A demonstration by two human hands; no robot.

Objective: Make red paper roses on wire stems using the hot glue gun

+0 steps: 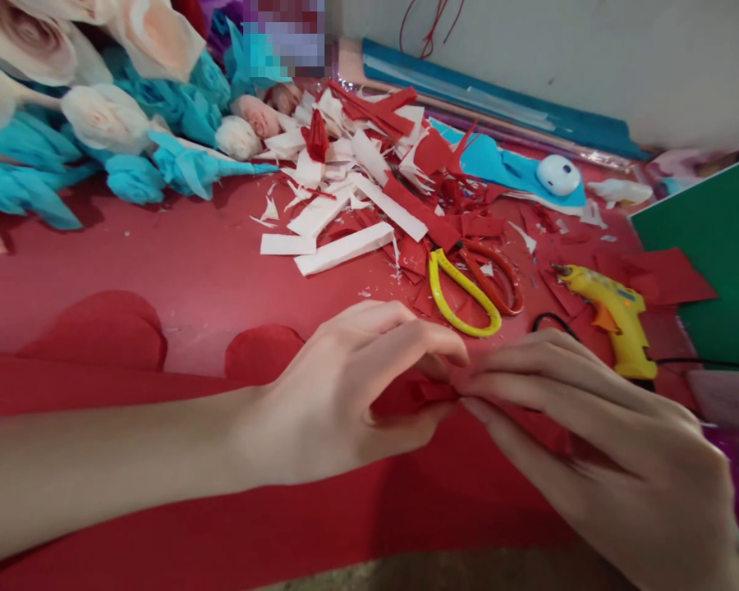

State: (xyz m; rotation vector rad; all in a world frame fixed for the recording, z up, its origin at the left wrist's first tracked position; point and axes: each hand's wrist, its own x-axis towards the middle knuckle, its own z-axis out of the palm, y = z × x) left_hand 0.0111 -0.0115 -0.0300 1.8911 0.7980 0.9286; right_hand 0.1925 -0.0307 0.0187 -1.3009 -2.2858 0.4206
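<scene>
Both hands meet fingertip to fingertip over red sheet material (320, 533) at the front of the table. Between them is a small folded red piece, paper or thin fabric (434, 390). My left hand (345, 386) curves around it, thumb below and fingers above, closed on its edge. My right hand (597, 419) pinches the other end with its fingertips; some blur hides the exact grip. Just beyond the fingers lie scissors with one yellow and one red handle (465, 295). Rounded red cut pieces (262, 349) rest left of my left hand.
White and red scraps (345, 180) are heaped at the back centre. Paper roses (107, 119) and blue blooms (135, 176) fill the back left. A yellow glue gun (616, 316) with a cord lies right, near a green board (708, 238). Blue rolled material (498, 98) lies along the wall.
</scene>
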